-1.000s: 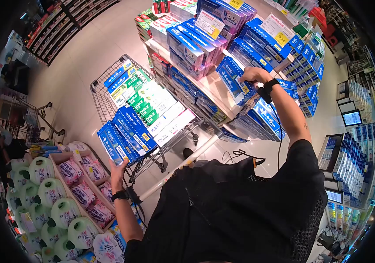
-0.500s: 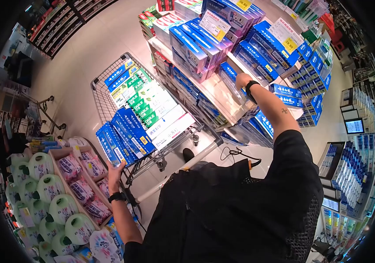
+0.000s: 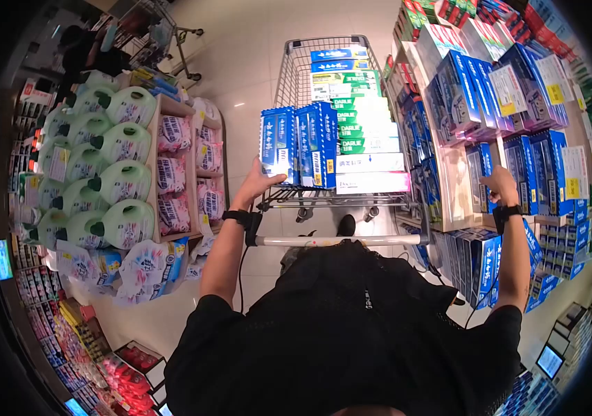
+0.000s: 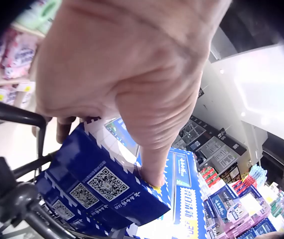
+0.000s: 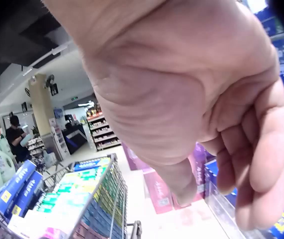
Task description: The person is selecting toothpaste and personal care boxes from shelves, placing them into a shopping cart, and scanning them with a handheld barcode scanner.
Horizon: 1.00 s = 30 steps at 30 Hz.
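Note:
My left hand (image 3: pixel 261 182) grips the near edge of the blue toothpaste boxes (image 3: pixel 276 142) at the cart's left side. In the left wrist view, the thumb of that hand (image 4: pixel 127 94) presses on the blue carton (image 4: pixel 89 184) while its other fingers go behind. The right hand (image 3: pixel 500 186) is over the wooden display shelf (image 3: pixel 456 208), beside an upright blue box (image 3: pixel 474 170). Seen from the right wrist, this hand (image 5: pixel 196 109) has loosely bent fingers and nothing in them. Green and white boxes (image 3: pixel 365 121) lie in the wire cart (image 3: pixel 296 69).
The cart's handle (image 3: pixel 310 241) runs before the person's body. Green detergent bottles (image 3: pixel 129 145) and pink packs (image 3: pixel 173 173) stand at left. Price cards (image 3: pixel 508 90) rise over the boxes at right. A person (image 5: pixel 16 139) stands in the background.
The head view has turned, bringing the cart to the middle. My right hand was on a blue pack on the shelf and has come off it. The left hand keeps its grip.

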Tool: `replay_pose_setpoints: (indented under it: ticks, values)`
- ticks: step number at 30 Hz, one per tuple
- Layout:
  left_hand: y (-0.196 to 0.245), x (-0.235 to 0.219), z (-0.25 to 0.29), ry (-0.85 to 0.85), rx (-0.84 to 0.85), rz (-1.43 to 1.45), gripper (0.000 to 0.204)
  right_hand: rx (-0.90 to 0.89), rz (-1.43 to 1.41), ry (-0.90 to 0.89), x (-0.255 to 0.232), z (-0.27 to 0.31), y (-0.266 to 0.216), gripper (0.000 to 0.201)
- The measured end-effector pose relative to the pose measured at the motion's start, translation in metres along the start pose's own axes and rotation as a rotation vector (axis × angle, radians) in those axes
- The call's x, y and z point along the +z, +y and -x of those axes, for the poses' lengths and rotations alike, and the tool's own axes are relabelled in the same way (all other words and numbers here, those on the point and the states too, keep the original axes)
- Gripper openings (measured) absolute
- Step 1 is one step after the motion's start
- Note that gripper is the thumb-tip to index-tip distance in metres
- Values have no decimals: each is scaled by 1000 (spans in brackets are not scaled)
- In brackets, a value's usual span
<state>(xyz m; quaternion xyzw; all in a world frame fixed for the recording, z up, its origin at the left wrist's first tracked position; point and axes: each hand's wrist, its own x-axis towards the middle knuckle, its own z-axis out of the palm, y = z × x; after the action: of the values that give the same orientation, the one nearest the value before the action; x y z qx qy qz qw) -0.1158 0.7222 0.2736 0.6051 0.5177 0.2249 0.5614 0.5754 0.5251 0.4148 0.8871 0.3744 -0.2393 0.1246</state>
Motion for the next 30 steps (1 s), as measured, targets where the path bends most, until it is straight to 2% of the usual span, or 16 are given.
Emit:
replay_pose_setpoints:
  ticks: [4, 6, 9, 11, 13, 15, 17, 18, 19, 20, 21, 23, 25, 27, 28, 30]
  values:
    - [-9, 13, -10, -35, 25, 93, 124, -25, 12, 61, -3, 51, -25, 52]
    - [-6, 15, -7, -8, 6, 135, 141, -231, 77, 252, 11, 56, -31, 51]
    - [-3, 6, -6, 86, -19, 32, 137, -310, -64, 54, -4, 108, -95, 52]
    - [5, 4, -7, 84, -41, 23, 131, -568, -115, 138, 10, 115, -131, 52]
    - [9, 6, -7, 78, -65, 4, 123, -680, -161, 2, 16, 116, -178, 49]
    - [0, 7, -9, 80, -47, -22, 119, -849, -294, -38, 37, 102, -223, 47]
    - [-11, 7, -6, 88, -27, -67, 112, -751, -543, -339, 58, 92, -266, 49]
    - [-3, 2, 2, 104, -14, -131, 114, -820, -429, -298, 61, 87, -283, 51]
    - [-3, 3, 19, 152, -93, -208, 110, -886, -300, -276, 66, 85, -293, 52]
    - [-5, -1, 37, 180, -73, -215, 106, -1012, -165, -115, 77, 90, -294, 54]
    - [-9, -6, 55, 209, -52, -222, 103, -1038, -80, -136, 74, 104, -294, 51]
    - [-12, -4, 92, 363, 11, -327, 96, -1121, -120, -61, 82, 121, -270, 44]
    - [-28, 4, 137, 481, 54, -384, 89, -1055, -300, -139, 88, 152, -237, 33]
    - [-27, 27, 175, 537, -16, -264, 84, -964, -447, -137, 107, 173, -197, 22]
    - [-36, 37, 185, 521, -88, -213, 81, -907, -400, -78, 115, 178, -178, 21]
    - [-41, 47, 180, 512, -95, -171, 79, -817, -377, 83, 142, 178, -143, 18]
